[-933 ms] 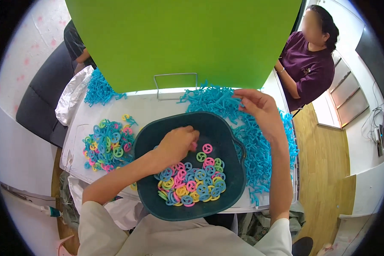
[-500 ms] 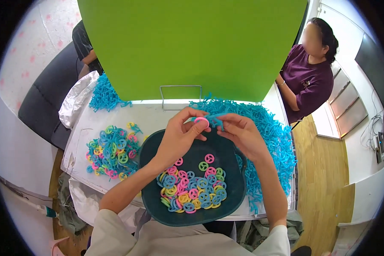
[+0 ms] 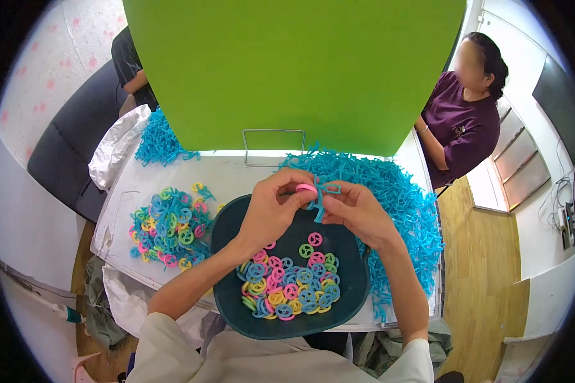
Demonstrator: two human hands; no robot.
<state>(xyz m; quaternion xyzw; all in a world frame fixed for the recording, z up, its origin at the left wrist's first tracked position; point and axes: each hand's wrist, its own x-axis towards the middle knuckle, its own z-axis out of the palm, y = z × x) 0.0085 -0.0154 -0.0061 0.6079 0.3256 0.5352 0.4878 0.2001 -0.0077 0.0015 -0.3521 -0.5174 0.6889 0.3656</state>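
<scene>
Above the far part of a dark green tub (image 3: 281, 330), my left hand (image 3: 269, 209) pinches a small pink wheel (image 3: 306, 189) between thumb and fingers. Close against it, the fingers of my right hand (image 3: 363, 214) are closed on a blue branched plastic piece (image 3: 328, 188). Part of the blue piece hangs down between the hands; whether it passes through the wheel I cannot tell. Inside the tub lie many small spoked wheels (image 3: 291, 290) in pink, blue, yellow and green. A large heap of blue branched pieces (image 3: 402, 220) spreads beside my right forearm.
Left of the tub is a pile of wheels joined with blue pieces (image 3: 169, 226). Another blue heap (image 3: 160, 139) lies at the far left, by a silvery bag (image 3: 114, 143). A green panel (image 3: 294, 76) and wire stand (image 3: 275, 131) are ahead. People sit at both sides.
The blue piece has turned and now hangs lower between my hands, beside the pink wheel. Both hands have shifted slightly down and right.
</scene>
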